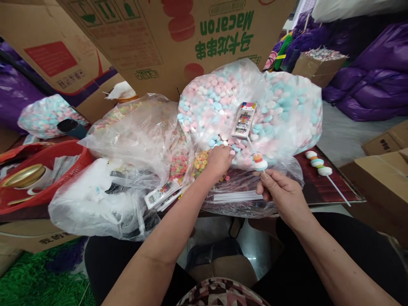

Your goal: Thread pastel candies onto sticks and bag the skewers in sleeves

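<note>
My right hand point(280, 191) pinches the lower end of a skewer, with a white marshmallow point(260, 165) and an orange candy piece point(256, 157) threaded on it. My left hand point(220, 160) reaches into the mouth of a clear plastic bag of pink, blue and white marshmallows point(210, 95). Its fingertips are hidden among the sweets, so I cannot see whether they grip one. Just left of that wrist lie yellow and red ring candies point(200, 163). A finished-looking marshmallow skewer point(318, 163) rests on the dark red table at the right.
A small printed packet point(244, 120) lies on the marshmallow bags. White sticks point(237, 196) lie near the front edge. A red basket point(83, 159) and a bag of white pieces point(92, 197) stand at left. A large Macaron carton point(178, 46) rises behind; open cartons point(379, 178) stand right.
</note>
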The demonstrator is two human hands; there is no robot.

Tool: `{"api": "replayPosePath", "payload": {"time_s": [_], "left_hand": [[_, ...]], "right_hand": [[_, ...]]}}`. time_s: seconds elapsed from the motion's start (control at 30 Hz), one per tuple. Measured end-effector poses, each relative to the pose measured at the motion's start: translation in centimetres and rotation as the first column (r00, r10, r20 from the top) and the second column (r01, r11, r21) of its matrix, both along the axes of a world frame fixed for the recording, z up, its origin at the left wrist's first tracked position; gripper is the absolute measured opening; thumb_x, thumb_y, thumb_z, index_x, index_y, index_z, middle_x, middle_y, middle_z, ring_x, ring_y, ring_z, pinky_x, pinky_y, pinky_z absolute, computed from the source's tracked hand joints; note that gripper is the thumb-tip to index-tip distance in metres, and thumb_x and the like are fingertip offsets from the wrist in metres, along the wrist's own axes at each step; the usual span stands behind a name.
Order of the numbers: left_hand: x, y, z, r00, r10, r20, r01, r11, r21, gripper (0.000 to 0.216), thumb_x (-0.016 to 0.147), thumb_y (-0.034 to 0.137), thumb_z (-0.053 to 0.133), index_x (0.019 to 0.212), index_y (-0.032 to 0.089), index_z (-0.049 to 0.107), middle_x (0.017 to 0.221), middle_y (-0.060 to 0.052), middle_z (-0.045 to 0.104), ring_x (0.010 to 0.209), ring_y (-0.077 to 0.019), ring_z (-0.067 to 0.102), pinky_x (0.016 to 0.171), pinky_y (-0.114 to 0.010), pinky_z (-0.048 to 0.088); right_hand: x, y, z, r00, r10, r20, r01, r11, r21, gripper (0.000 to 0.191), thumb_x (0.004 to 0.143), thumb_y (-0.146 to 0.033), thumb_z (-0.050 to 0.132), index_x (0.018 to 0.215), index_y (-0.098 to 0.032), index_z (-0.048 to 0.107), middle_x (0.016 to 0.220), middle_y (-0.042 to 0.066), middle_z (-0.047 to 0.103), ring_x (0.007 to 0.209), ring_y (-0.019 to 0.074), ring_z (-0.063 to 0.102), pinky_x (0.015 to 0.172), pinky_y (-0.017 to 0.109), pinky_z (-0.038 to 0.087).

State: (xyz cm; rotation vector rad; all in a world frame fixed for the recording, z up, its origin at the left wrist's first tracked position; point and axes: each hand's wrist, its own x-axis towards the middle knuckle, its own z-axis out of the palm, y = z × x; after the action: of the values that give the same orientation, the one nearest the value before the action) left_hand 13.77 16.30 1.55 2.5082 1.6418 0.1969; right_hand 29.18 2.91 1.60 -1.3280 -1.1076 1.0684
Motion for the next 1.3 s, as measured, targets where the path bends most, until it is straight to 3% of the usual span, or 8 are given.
{"api": "replayPosePath", "payload": {"time_s": [0.23,0.4,0.63,0.7,0.8,0.9,1.07,1.3], "left_hand": [[1.2,0.5,-0.1,0.996,0.083,-0.027,-0.083,0.996,-0.023,0.042,0.098,0.033,0.033,0.110,0.017,0.070,0.115,-0.014,0.067,0.109,-0.0259,0.061,0.092,-0.038,0.042],[1.1,0.8,0.4,0.997,0.059,-0.055,-0.063,0.996,-0.068,0.035,0.093,0.033,0.046,0.114,0.017,0.068,0.120,-0.014,0.065,0.110,-0.0265,0.061,0.092,-0.036,0.044],[-0.3,0.3,-0.2,0.947,0.095,0.306,-0.081,0.995,-0.057,0.023,0.082,0.025,0.060,0.102,0.018,0.068,0.097,-0.010,0.072,0.095,-0.0253,0.064,0.087,-0.036,0.046],[-0.6,0.4,-0.4,0.828,0.169,0.535,-0.124,0.985,-0.118,0.025,0.081,0.023,0.060,0.104,0.018,0.067,0.093,-0.007,0.072,0.088,-0.0215,0.065,0.083,-0.033,0.047],[-1.5,0.4,-0.5,0.454,0.290,0.842,-0.062,0.953,-0.296,0.027,0.083,0.023,0.058,0.107,0.016,0.067,0.089,-0.003,0.071,0.078,-0.0147,0.063,0.075,-0.026,0.047],[-2.4,-0.2,-0.4,0.145,0.393,0.908,0.041,0.915,-0.402,0.024,0.081,0.027,0.063,0.101,0.015,0.069,0.076,0.000,0.067,0.066,-0.0107,0.057,0.065,-0.023,0.046],[-3.0,-1.4,-0.3,0.016,0.475,0.880,0.093,0.875,-0.474,0.019,0.080,0.028,0.067,0.092,0.014,0.067,0.062,0.004,0.056,0.049,-0.0059,0.044,0.047,-0.019,0.035],[-2.2,-2.4,-0.4,-0.061,0.478,0.876,0.168,0.870,-0.463,0.018,0.080,0.030,0.069,0.088,0.014,0.064,0.064,0.003,0.060,0.052,-0.0062,0.052,0.050,-0.018,0.039]], "right_hand": [[-0.5,0.2,-0.4,1.000,0.026,-0.006,-0.026,1.000,-0.007,0.031,0.086,-0.048,0.063,0.094,-0.020,0.071,0.057,-0.002,0.059,0.045,0.0089,0.045,0.044,0.022,0.035],[-0.4,0.1,-0.4,1.000,0.019,0.017,-0.019,1.000,-0.004,0.036,0.085,-0.051,0.062,0.096,-0.018,0.070,0.057,-0.002,0.059,0.045,0.0095,0.046,0.044,0.023,0.035],[-0.8,-0.2,0.1,0.996,0.038,0.077,-0.037,0.999,-0.024,0.043,0.085,-0.056,0.060,0.098,-0.017,0.070,0.059,-0.001,0.059,0.047,0.0110,0.046,0.046,0.024,0.037],[-0.9,-0.2,0.1,0.996,0.035,0.086,-0.032,0.999,-0.032,0.044,0.085,-0.057,0.059,0.098,-0.017,0.069,0.058,-0.001,0.058,0.047,0.0115,0.046,0.046,0.024,0.036],[-0.8,-0.3,0.0,0.992,0.082,0.101,-0.074,0.995,-0.074,0.044,0.086,-0.057,0.056,0.098,-0.017,0.069,0.052,-0.003,0.055,0.045,0.0118,0.044,0.045,0.025,0.035],[-0.9,-0.4,-0.1,0.971,0.163,0.175,-0.144,0.983,-0.117,0.041,0.089,-0.054,0.053,0.097,-0.018,0.069,0.046,-0.004,0.051,0.044,0.0124,0.043,0.044,0.025,0.033],[-1.6,-0.2,0.0,0.919,0.205,0.336,-0.179,0.978,-0.108,0.036,0.091,-0.050,0.050,0.090,-0.020,0.069,0.042,-0.005,0.049,0.044,0.0130,0.043,0.049,0.026,0.034],[-2.1,-0.1,0.0,0.897,0.199,0.394,-0.179,0.980,-0.087,0.035,0.091,-0.049,0.048,0.080,-0.021,0.068,0.040,-0.005,0.047,0.043,0.0141,0.045,0.051,0.027,0.036]]}}
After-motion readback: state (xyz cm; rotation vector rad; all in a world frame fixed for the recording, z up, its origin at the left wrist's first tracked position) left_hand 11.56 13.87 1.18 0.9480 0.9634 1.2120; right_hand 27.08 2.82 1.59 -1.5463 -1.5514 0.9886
